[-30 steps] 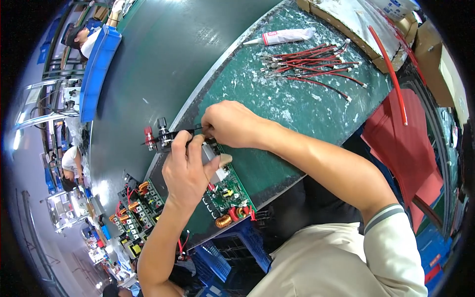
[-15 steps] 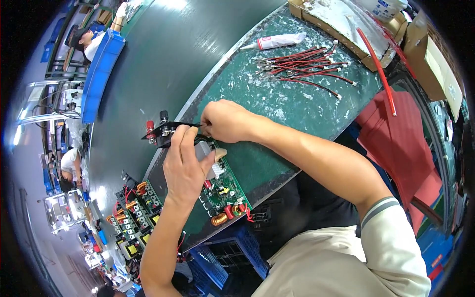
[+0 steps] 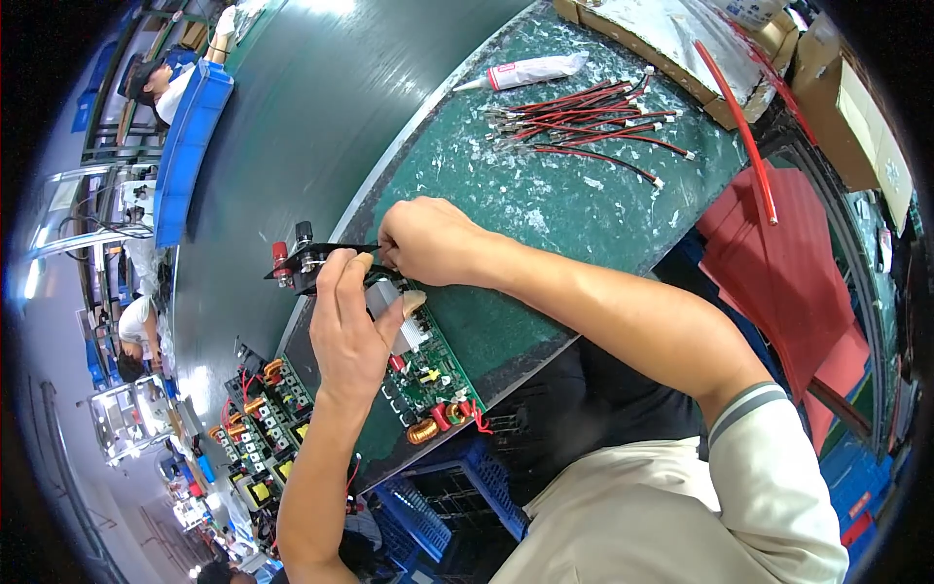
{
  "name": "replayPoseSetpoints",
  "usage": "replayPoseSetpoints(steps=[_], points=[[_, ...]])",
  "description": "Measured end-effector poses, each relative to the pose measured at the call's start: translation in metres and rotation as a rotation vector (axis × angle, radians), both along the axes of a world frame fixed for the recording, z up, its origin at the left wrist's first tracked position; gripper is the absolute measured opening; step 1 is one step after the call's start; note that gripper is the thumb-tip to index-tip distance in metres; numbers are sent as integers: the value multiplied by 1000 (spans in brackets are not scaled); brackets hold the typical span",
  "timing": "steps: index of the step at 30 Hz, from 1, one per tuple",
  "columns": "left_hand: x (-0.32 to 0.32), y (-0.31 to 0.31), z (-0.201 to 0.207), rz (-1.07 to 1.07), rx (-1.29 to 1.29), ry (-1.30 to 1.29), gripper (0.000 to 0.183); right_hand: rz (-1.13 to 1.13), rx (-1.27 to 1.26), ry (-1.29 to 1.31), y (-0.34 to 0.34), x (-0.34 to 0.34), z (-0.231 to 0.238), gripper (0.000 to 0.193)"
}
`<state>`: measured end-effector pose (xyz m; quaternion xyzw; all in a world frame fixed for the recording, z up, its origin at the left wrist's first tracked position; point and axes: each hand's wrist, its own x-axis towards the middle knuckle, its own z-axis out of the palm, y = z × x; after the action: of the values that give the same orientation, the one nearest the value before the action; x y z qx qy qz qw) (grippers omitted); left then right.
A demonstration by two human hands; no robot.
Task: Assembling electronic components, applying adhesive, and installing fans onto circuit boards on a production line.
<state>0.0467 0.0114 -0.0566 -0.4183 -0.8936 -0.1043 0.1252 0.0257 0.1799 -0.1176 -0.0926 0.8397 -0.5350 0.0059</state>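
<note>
A black panel (image 3: 309, 276) with a red terminal post (image 3: 280, 255) and a black terminal post (image 3: 305, 233) is gripped by my left hand (image 3: 348, 326), fingers closed along its near edge. At the panel's right end my right hand (image 3: 425, 238) is curled into a fist. What its fingers pinch is hidden. Beneath my hands lies a green circuit board (image 3: 438, 362) with a silver heat sink (image 3: 413, 336) and a copper-wound coil (image 3: 422, 431). My left thumb reaches over the board beside the heat sink.
Several red-and-black wire leads (image 3: 584, 122) and a white tube with a nozzle (image 3: 537, 71) lie on the green tabletop (image 3: 467, 185). More circuit boards (image 3: 258, 419) stand at the left. Cardboard trays, a red rod (image 3: 736, 131) and red sheets (image 3: 778, 263) are at the right.
The whole view has shifted slightly, so the bench things appear a little further left. Both hands keep nearly the same hold at the black panel.
</note>
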Motion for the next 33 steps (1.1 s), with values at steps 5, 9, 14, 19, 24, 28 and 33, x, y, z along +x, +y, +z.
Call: replayPoseSetpoints(steps=[5,9,14,19,24,28,33], points=[[-1,-1,-2,-3,5,-9,58,20,-27,-29,2,-2,3,11],[-2,-4,-1,0,-18,-1,58,70,32,-33,5,-4,12,13],[-2,2,0,-30,0,93,58,85,20,5,8,-4,9,13],[0,9,24,64,-230,-29,51,-8,9,-70,1,4,6,14],[-13,10,59,17,-46,-242,38,-108,-99,-130,-1,12,4,15],[-13,-2,55,167,69,-126,24,-19,-182,-160,10,3,14,14],[-11,-3,35,230,22,136,74,210,-463,-429,25,-12,15,12]])
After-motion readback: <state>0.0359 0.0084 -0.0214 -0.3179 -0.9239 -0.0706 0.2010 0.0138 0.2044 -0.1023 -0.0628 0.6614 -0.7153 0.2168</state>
